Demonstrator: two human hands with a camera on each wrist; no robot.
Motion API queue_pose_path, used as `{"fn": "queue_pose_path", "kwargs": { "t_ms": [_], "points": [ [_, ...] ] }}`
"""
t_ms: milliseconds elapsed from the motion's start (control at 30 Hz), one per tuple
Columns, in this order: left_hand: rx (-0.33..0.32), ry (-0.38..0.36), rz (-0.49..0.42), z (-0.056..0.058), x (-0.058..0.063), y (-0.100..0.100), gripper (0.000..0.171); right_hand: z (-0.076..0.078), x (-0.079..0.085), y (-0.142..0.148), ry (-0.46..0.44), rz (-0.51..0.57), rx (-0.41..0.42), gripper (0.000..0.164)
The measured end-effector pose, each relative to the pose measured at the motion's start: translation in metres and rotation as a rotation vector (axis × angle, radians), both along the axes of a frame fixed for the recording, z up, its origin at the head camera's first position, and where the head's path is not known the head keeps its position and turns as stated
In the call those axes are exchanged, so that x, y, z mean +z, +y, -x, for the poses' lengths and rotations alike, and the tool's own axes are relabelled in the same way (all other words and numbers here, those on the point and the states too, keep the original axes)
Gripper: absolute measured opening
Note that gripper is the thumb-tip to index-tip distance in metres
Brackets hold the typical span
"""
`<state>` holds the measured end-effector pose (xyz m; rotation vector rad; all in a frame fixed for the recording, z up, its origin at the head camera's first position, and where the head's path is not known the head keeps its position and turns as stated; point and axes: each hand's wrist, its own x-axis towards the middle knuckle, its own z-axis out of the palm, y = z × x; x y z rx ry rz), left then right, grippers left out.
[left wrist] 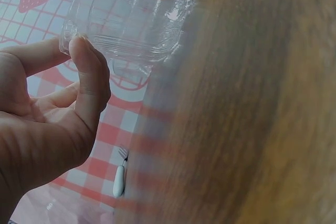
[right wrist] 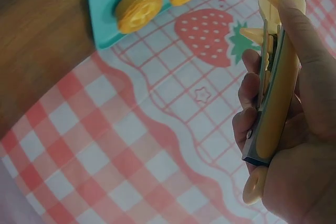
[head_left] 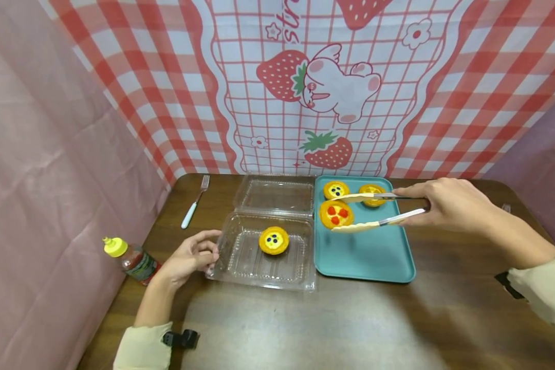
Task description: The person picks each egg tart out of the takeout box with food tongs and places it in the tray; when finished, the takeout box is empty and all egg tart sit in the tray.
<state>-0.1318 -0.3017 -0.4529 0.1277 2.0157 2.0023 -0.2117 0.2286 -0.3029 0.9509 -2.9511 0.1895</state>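
Note:
My left hand [head_left: 191, 258] pinches the left rim of a clear plastic clamshell box [head_left: 245, 278], which stands with its lid folded back. In the box sits one egg tart with dark blue toppings [head_left: 274, 240]. My right hand [head_left: 448, 203] grips a pair of tongs [right wrist: 278, 98] with cream-coloured tips. Between the tong tips is a tart with red toppings [head_left: 336, 215], over the left part of a teal tray [head_left: 365, 257]. Behind it on the tray are a blue-topped tart [head_left: 335, 190] and another tart [head_left: 372, 195], partly hidden by the tongs.
A fork with a pale handle [head_left: 195, 208] lies at the back left of the wooden table [head_left: 333, 329]. A sauce bottle with a yellow cap [head_left: 134, 261] stands left of my left forearm. A red-checked strawberry cloth [head_left: 176, 92] hangs behind the table.

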Motion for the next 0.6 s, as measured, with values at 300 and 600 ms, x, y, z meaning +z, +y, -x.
{"fn": "queue_pose_path", "kwargs": {
  "t_ms": [300,600],
  "points": [
    [0.002,-0.007,-0.001,0.0,-0.002,-0.002,0.059,0.011,-0.013,0.009,-0.045,-0.03,-0.029,0.074],
    [0.008,-0.011,0.009,0.001,-0.004,-0.002,0.058,0.021,-0.04,0.01,-0.072,-0.034,-0.033,0.073]
  ]
}}
